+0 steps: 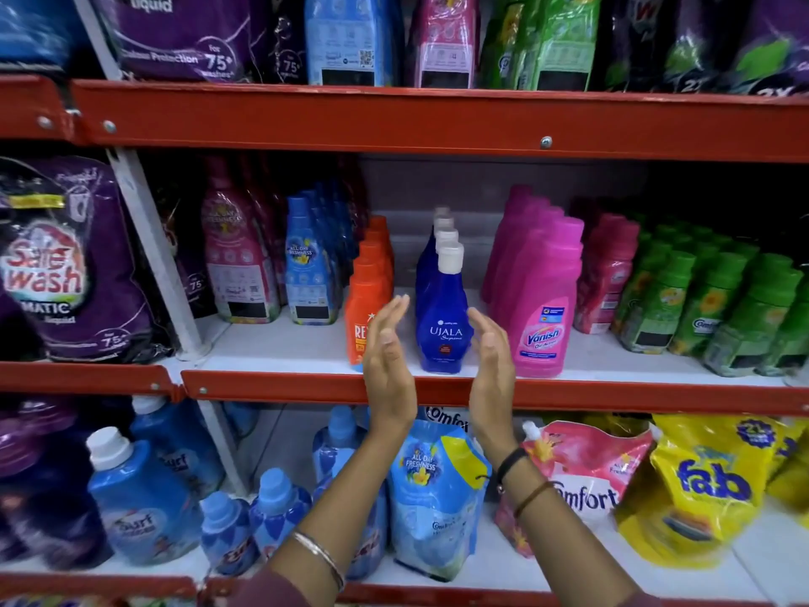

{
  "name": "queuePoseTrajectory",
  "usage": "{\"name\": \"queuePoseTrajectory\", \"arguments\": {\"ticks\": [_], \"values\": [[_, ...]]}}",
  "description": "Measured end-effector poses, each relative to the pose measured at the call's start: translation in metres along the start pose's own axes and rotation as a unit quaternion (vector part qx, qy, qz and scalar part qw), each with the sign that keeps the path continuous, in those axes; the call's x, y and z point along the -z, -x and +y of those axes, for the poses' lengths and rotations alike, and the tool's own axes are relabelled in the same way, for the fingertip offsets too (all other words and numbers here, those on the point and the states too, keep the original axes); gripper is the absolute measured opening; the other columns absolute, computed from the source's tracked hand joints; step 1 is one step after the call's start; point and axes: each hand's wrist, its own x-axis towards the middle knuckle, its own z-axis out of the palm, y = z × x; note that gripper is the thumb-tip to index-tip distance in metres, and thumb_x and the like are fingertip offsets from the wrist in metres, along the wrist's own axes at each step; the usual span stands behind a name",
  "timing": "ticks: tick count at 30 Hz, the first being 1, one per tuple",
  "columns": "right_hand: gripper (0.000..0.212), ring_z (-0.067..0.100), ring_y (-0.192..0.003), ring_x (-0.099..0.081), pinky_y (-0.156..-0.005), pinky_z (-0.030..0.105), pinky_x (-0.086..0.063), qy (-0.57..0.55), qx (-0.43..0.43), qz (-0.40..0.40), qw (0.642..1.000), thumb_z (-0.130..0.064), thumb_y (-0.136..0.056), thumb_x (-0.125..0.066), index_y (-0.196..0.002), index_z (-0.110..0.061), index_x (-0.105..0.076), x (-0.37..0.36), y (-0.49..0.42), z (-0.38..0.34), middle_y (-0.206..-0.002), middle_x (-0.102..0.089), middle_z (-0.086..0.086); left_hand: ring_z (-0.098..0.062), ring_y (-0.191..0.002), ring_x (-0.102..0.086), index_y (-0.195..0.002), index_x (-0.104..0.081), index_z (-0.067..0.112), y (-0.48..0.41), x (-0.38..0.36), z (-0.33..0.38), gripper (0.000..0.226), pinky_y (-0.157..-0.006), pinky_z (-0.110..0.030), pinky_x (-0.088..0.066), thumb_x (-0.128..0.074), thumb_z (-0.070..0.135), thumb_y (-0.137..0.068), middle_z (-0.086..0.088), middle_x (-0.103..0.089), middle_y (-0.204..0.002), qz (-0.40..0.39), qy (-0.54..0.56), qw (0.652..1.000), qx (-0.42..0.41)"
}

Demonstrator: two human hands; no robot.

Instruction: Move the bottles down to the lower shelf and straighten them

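On the middle shelf [280, 350], the orange bottles [365, 306] stand in a row at 9 o'clock from the blue Ujala bottle [443, 324], which is the front one of its own row. The left hand [387, 365] is raised at 8 o'clock from this bottle, fingers straight and together, holding nothing. The right hand [492, 370] is at 4 o'clock, open and slightly curved, not touching it, and the pink Vanish bottle [545, 313] stands at 3 o'clock.

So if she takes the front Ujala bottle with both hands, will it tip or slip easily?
The Ujala bottle is tall and narrows to a white cap, so a high push would probably tip it. Its glossy plastic may be a bit slippery. Left hand and right hand are open on either side, which should steady it.
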Motion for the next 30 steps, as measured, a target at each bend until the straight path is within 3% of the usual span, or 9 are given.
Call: {"name": "queuePoseTrajectory", "arguments": {"ticks": [4, 7, 10, 14, 17, 24, 26, 28, 30], "values": [[0.073, 0.012, -0.136, -0.042, -0.116, 0.041, -0.031, -0.030, -0.040, -0.102, 0.994, -0.081, -0.075, -0.035, -0.129, -0.032, -0.049, -0.039, 0.015, -0.002, -0.144, -0.050, 0.000, -0.004, -0.135, -0.039, -0.130, -0.049, 0.037, -0.013, 0.032, -0.004, 0.049, -0.113, -0.026, -0.030, -0.020, 0.055, -0.095, 0.003, -0.048, -0.143, 0.061, -0.009, 0.998, 0.019], [0.099, 0.008, -0.141, -0.033, -0.120, 0.039, -0.024, -0.012, -0.117, -0.134, 0.984, -0.091, -0.063, -0.031, -0.141, -0.031, -0.033, -0.068, 0.016, 0.004, -0.151, -0.034, -0.008, 0.005, -0.132, -0.037, -0.131, -0.045, 0.048, -0.026, 0.052, -0.015, 0.054, -0.117, -0.035, -0.028, -0.016, 0.067, -0.091, 0.013, -0.042, -0.145, 0.026, -0.016, 0.995, 0.094], [0.109, 0.007, -0.143, -0.029, -0.121, 0.042, -0.021, 0.006, -0.165, -0.126, 0.978, -0.093, -0.063, -0.028, -0.147, -0.024, -0.029, -0.087, 0.010, 0.007, -0.156, -0.030, -0.006, -0.005, -0.137, -0.038, -0.126, -0.045, 0.061, -0.034, 0.061, -0.023, 0.059, -0.116, -0.046, -0.031, -0.018, 0.087, -0.079, 0.011, -0.041, -0.149, -0.008, 0.000, 0.993, 0.121], [0.105, 0.010, -0.140, -0.037, -0.119, 0.043, -0.025, 0.001, -0.181, -0.108, 0.978, -0.092, -0.065, -0.029, -0.144, -0.022, -0.039, -0.092, 0.004, 0.008, -0.151, -0.043, -0.002, -0.014, -0.132, -0.047, -0.126, -0.047, 0.057, -0.036, 0.065, -0.023, 0.067, -0.112, -0.045, -0.038, -0.017, 0.089, -0.076, 0.002, -0.048, -0.145, -0.033, 0.002, 0.989, 0.142], [0.087, 0.010, -0.129, -0.050, -0.115, 0.043, -0.034, -0.017, -0.174, -0.099, 0.980, -0.091, -0.064, -0.028, -0.125, -0.034, -0.054, -0.090, 0.005, 0.006, -0.134, -0.057, -0.006, -0.018, -0.131, -0.048, -0.123, -0.047, 0.056, -0.038, 0.065, -0.019, 0.057, -0.110, -0.042, -0.040, -0.013, 0.080, -0.085, -0.001, -0.049, -0.144, -0.037, 0.007, 0.988, 0.152], [0.065, 0.004, -0.115, -0.058, -0.110, 0.040, -0.041, -0.020, -0.175, -0.085, 0.981, -0.089, -0.066, -0.029, -0.100, -0.044, -0.060, -0.090, 0.006, 0.003, -0.110, -0.063, -0.022, -0.019, -0.127, -0.051, -0.116, -0.048, 0.061, -0.045, 0.071, -0.019, 0.055, -0.108, -0.045, -0.043, -0.016, 0.083, -0.077, -0.005, -0.050, -0.142, -0.058, 0.014, 0.984, 0.169], [0.069, 0.005, -0.116, -0.058, -0.110, 0.040, -0.042, -0.012, -0.179, -0.086, 0.980, -0.089, -0.063, -0.031, -0.103, -0.041, -0.061, -0.091, 0.006, 0.000, -0.113, -0.064, -0.020, -0.019, -0.128, -0.050, -0.121, -0.046, 0.057, -0.043, 0.070, -0.020, 0.057, -0.109, -0.046, -0.042, -0.015, 0.081, -0.080, -0.005, -0.049, -0.143, -0.057, 0.009, 0.984, 0.166], [0.077, 0.008, -0.120, -0.056, -0.111, 0.042, -0.040, -0.017, -0.185, -0.088, 0.979, -0.087, -0.067, -0.034, -0.118, -0.034, -0.057, -0.090, 0.006, -0.006, -0.130, -0.060, -0.007, -0.015, -0.130, -0.047, -0.125, -0.042, 0.054, -0.041, 0.070, -0.017, 0.058, -0.111, -0.045, -0.040, -0.014, 0.081, -0.082, -0.001, -0.046, -0.145, -0.055, -0.005, 0.986, 0.156], [0.061, 0.007, -0.115, -0.057, -0.108, 0.039, -0.043, -0.046, -0.181, -0.063, 0.980, -0.066, -0.085, -0.035, -0.129, -0.026, -0.050, -0.084, 0.011, -0.009, -0.143, -0.049, 0.004, -0.007, -0.135, -0.040, -0.128, -0.037, 0.054, -0.040, 0.067, -0.011, 0.052, -0.115, -0.039, -0.034, -0.015, 0.076, -0.086, 0.009, -0.040, -0.148, -0.026, -0.027, 0.993, 0.114]]}}
